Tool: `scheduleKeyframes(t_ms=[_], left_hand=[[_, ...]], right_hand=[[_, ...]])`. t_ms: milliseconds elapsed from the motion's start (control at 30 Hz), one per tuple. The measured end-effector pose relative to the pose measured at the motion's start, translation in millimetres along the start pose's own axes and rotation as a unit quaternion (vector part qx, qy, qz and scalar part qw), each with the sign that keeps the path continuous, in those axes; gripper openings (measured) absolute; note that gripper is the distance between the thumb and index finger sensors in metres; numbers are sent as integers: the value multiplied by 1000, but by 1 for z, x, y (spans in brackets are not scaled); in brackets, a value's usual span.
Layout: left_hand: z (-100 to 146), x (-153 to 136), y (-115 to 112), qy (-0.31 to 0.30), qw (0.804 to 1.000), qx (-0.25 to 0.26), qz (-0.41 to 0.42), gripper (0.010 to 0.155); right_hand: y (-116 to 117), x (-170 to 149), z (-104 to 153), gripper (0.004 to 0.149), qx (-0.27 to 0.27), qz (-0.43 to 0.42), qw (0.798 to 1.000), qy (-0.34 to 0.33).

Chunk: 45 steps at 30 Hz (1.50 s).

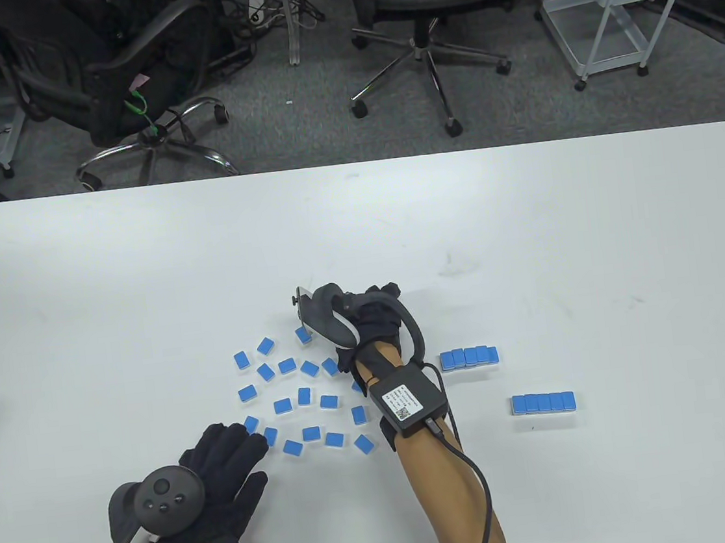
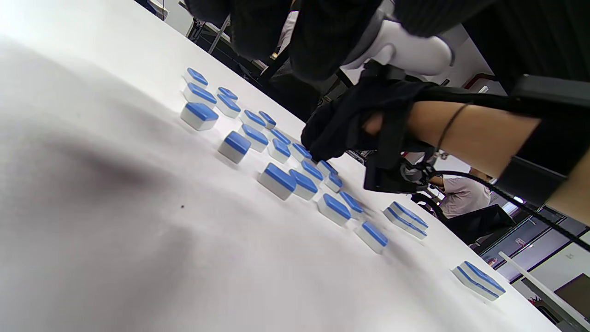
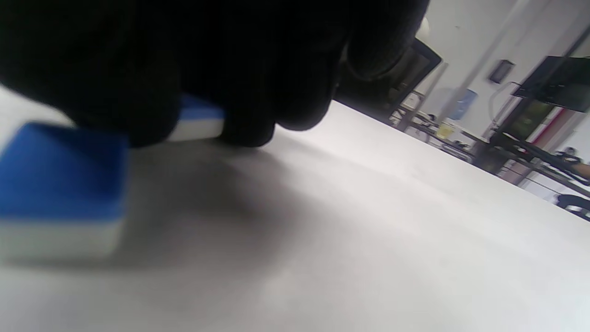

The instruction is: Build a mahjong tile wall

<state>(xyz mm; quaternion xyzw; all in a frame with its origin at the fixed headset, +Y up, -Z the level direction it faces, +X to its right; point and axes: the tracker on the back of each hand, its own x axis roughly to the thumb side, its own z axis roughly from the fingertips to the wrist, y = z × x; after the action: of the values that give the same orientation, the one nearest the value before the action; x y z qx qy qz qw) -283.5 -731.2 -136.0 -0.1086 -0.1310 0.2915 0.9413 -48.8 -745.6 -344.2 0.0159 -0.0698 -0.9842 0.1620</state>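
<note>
Reaching over the scattered tiles [image 1: 305, 396], the right hand [image 1: 368, 323] curls its fingertips [image 3: 249, 129] round one tile [image 3: 198, 122] lying on the surface [image 1: 528, 233]. Her left hand [image 1: 228, 470] rests flat and relaxed beside them. I'd say she's collecting; next, carry it right to the finished rows [image 1: 469, 357].

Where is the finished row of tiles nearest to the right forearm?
In the table view, that five-tile row lies just right of the right hand's wrist, up and left of the other five-tile row.
</note>
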Motion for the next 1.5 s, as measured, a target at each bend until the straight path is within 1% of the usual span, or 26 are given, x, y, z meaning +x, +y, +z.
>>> scheduleKeyframes(t_ms=[33, 67, 100, 167, 200, 233, 267, 300, 400, 433, 567, 633, 700, 800, 867, 967, 1033, 1133, 1300, 1500], left_hand=[[0, 0, 0, -1, 1000, 0, 0, 66], [1, 0, 0, -1, 1000, -1, -1, 66], [1, 0, 0, -1, 1000, -1, -1, 66], [0, 0, -1, -3, 1000, -2, -2, 66], [0, 1, -1, -3, 1000, -2, -2, 66], [0, 1, -1, -3, 1000, -2, -1, 66], [0, 1, -1, -3, 1000, -2, -1, 66], [0, 1, -1, -3, 1000, -2, -1, 66], [0, 1, -1, -2, 1000, -3, -1, 66], [1, 1, -1, -1, 1000, -2, -1, 66], [1, 1, -2, -1, 1000, -3, -1, 66], [1, 2, -2, -1, 1000, -4, 0, 66], [1, 2, -3, 0, 1000, -5, 0, 67], [1, 1, -3, 2, 1000, -5, 1, 67], [1, 1, -3, 4, 1000, -5, 2, 66], [1, 1, -3, 4, 1000, -4, 4, 67], [2, 1, -3, 4, 1000, -5, 2, 67], [2, 1, -2, 5, 1000, -4, 3, 67], [2, 1, -2, 6, 1000, -2, 3, 67], [3, 1, -2, 6, 1000, -2, 3, 66]], right_hand=[[-5, -11, 6, 47, -21, -21, 1000, -9], [-11, -22, 11, 47, -31, -35, 999, -19], [-20, -38, 18, 47, -51, -59, 997, -18], [-32, -62, 21, 47, -69, -89, 993, -17], [-38, -80, 25, 47, -80, -104, 991, -12], [-41, -92, 27, 47, -84, -106, 991, -10], [-42, -114, 30, 47, -83, -102, 991, -5], [-41, -127, 33, 47, -81, -94, 992, -2], [-25, -163, 39, 47, -66, -47, 997, 12], [-15, -174, 41, 47, -57, -32, 998, 16], [21, -202, 46, 46, -19, -31, 999, 15], [36, -209, 47, 46, -3, -36, 999, 4], [45, -212, 48, 47, 10, -29, 1000, -4], [50, -212, 49, 48, 1, -36, 999, -15], [52, -210, 50, 50, 5, -38, 999, -27], [52, -207, 52, 58, -4, -12, 999, -38], [52, -205, 53, 60, -1, -12, 999, -44], [53, -204, 53, 61, 3, -23, 998, -50], [51, -200, 54, 62, -6, 0, 998, -55], [50, -194, 54, 61, 3, 12, 998, -58]])
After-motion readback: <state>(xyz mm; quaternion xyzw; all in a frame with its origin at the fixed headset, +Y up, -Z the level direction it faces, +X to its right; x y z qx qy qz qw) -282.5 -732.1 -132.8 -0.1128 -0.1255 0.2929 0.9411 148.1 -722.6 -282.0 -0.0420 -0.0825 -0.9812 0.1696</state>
